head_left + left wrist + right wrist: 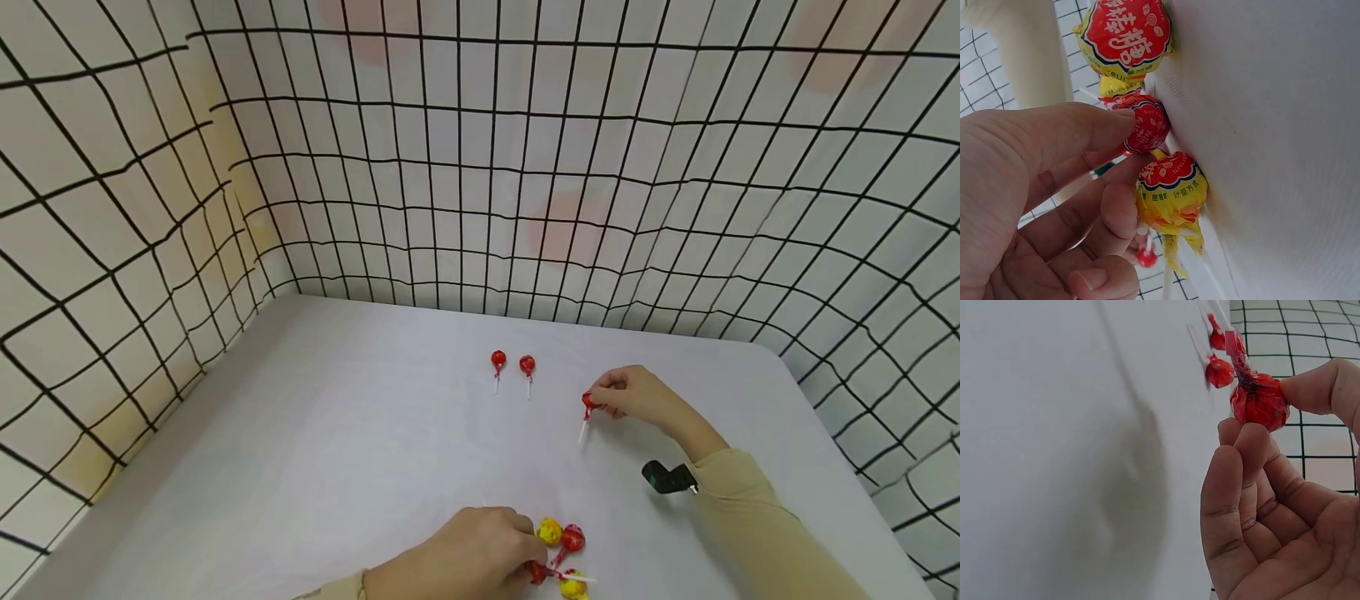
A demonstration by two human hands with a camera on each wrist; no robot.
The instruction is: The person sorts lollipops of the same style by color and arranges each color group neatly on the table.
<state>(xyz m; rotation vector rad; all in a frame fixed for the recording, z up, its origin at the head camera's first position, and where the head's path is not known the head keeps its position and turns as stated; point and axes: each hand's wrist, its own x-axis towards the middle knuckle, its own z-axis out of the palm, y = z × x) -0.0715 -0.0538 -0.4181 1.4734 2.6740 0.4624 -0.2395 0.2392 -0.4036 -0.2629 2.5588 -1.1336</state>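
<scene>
Between the thumb and fingers of my right hand (636, 395) is a red-wrapped lollipop (1259, 403), pinched by its candy head. Its white stick points toward me in the head view and its head is close over the white table. My left hand (468, 552), at the near edge, pinches another red lollipop (1149, 125) with thumb and fingers. Around it lie a yellow lollipop (550, 531), a red one (573, 537) and a second yellow one (573, 586). Farther back, two red lollipops (498, 358) lie side by side, sticks toward me.
White cloth covers the table (300, 433). A black wire grid (450, 167) backed by white sheeting stands along its back and sides. A small dark device (666, 477) sits at my right sleeve (765, 517).
</scene>
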